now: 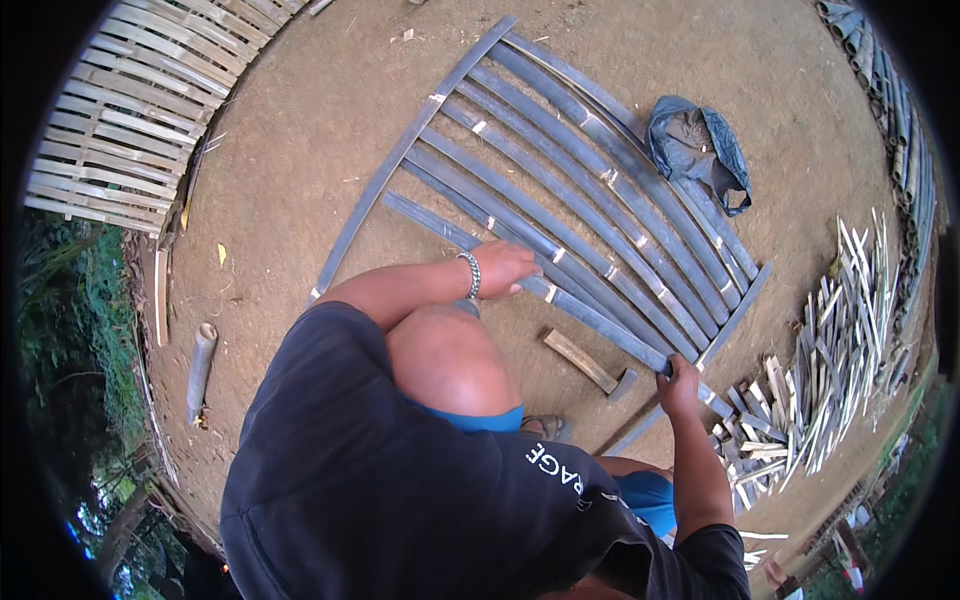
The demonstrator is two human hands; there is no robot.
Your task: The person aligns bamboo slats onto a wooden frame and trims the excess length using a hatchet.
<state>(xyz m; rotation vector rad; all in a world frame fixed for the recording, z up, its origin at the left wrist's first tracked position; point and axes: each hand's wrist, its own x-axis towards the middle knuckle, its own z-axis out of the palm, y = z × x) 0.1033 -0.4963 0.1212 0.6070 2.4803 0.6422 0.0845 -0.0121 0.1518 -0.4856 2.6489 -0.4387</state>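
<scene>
A long grey bamboo slat point(590, 318) runs slantwise in front of me, across both hands. My left hand point(505, 268), with a chain bracelet at the wrist, is closed over the slat near its middle. Farther right, my right hand point(680, 385) grips the same slat close to its near end. Beyond it, several similar slats lie side by side on the ground, between a long crosspiece point(385, 170) on the left and a shorter crosspiece point(735, 315) on the right. Pale notches mark the slats.
A wooden-handled tool point(580, 360) with a dark head lies near my feet. A black plastic bag point(700, 150) rests against the far slats. Split bamboo strips point(830, 350) are heaped at right; a bamboo piece point(201, 372) lies at left. A slatted bamboo panel point(130, 110) stands far left.
</scene>
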